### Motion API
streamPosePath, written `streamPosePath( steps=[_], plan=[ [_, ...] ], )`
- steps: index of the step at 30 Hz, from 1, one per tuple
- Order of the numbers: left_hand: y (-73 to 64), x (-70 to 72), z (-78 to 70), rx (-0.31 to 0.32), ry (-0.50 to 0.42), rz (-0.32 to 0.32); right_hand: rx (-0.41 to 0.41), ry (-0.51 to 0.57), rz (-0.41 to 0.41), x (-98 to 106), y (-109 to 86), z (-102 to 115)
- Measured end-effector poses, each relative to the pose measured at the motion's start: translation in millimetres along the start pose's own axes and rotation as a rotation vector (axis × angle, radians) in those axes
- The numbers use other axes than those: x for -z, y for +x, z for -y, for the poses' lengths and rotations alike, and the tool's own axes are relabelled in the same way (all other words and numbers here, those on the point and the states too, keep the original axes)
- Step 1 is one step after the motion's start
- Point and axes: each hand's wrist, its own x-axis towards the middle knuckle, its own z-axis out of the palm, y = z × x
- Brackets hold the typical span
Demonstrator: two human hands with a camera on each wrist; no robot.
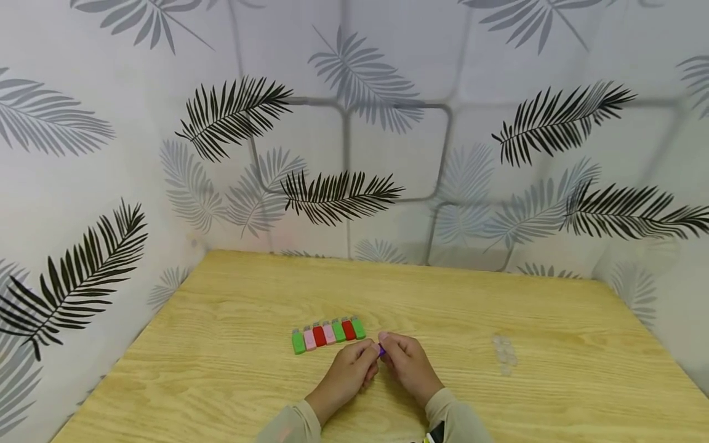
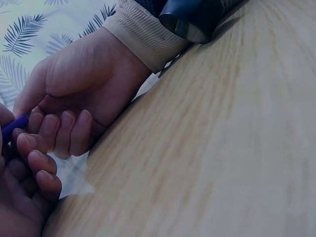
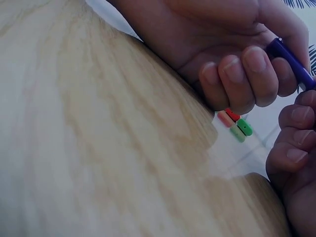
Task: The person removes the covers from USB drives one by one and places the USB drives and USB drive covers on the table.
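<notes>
A small purple USB flash drive (image 1: 381, 350) is between my two hands, above the wooden table. My left hand (image 1: 350, 367) pinches its body between thumb and index finger, the other fingers curled. From the other side, my right hand (image 1: 408, 364) pinches its far end, which those fingertips mostly hide. In the right wrist view the purple body (image 3: 290, 59) slants down towards the right hand's fingers (image 3: 296, 133). Just beyond my left hand lies a slanting row of green, pink and red USB flash drives (image 1: 329, 333), metal plugs pointing away.
Several small clear plastic pieces (image 1: 504, 354) lie on the wooden table (image 1: 232, 394) to the right of my hands. A wall with leaf patterns (image 1: 388, 147) rises behind the table. A black device (image 2: 190, 22) sits on my right wrist.
</notes>
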Motion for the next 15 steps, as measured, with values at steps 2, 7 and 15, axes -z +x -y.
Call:
streamPosePath(
  steps=[2, 7, 15],
  plan=[
    [-1.0, 0.8, 0.6, -0.001, -0.01, 0.001, -0.009, 0.009, 0.012, 0, -0.7, 1],
    [-1.4, 1.4, 2.8, -0.008, -0.031, 0.004, -0.027, 0.025, 0.04, 0, -0.7, 1],
    [-4.6, 0.3, -8.0, 0.001, -0.015, 0.003, -0.042, 0.036, 0.047, 3, 1.1, -4]
  ],
)
